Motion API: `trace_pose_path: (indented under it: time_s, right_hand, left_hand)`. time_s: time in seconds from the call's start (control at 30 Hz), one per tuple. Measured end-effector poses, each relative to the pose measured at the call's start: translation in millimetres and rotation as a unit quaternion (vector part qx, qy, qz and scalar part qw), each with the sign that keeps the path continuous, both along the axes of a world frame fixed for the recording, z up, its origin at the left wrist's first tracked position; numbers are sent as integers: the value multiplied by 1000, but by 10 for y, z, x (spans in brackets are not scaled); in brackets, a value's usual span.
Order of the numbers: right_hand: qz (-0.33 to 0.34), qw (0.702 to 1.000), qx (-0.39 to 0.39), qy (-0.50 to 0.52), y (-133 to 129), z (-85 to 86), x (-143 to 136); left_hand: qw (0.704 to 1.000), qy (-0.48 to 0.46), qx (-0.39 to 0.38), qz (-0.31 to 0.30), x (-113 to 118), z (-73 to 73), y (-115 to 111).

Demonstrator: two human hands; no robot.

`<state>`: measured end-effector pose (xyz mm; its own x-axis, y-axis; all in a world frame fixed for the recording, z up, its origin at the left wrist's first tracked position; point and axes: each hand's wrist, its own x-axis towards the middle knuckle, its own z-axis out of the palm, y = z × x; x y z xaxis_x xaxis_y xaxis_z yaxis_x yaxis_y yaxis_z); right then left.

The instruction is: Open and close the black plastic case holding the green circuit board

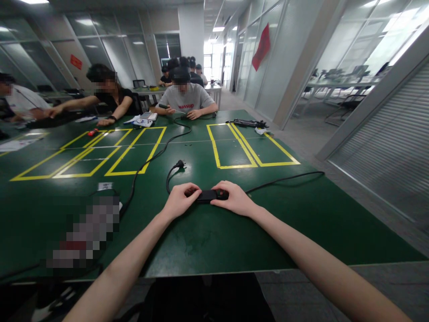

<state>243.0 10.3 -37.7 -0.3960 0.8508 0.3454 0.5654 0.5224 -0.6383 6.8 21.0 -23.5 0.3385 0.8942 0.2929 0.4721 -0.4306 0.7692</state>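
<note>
A black power adapter [207,196] lies low over the green table between my two hands. My left hand [182,199] is closed on its left end, thumb and fingers pinching there. At the other end my right hand [232,197] grips it, fingers curled around the side. From the left end a short black cord loops up to a plug [180,164], which rests on the table with its prongs to the right. A thinner black cable [284,180] runs from behind my right hand toward the table's right side. My fingers hide both ends of the adapter.
The green table [187,250] carries yellow tape rectangles [219,166]. At the left, a blurred-out object [90,228] has a long black cord [157,154] running to the far side. A black folded stand [250,122] lies at the back right. Co-workers sit opposite.
</note>
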Motion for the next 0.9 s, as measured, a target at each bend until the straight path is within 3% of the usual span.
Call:
trace_pose_path:
  time_s: [0.33,0.6,0.9]
  right_hand:
    - [2,999,11,-30,45,-6,5]
    - [10,999,29,-30,65,-45,28]
    - [22,989,103,-108,-31,-5,-123]
  left_hand:
    - [990,117,80,-23,14,-14,8]
    - [951,251,164,-75,98,-23,-72]
    - [912,342,216,-66,175,-77,-148]
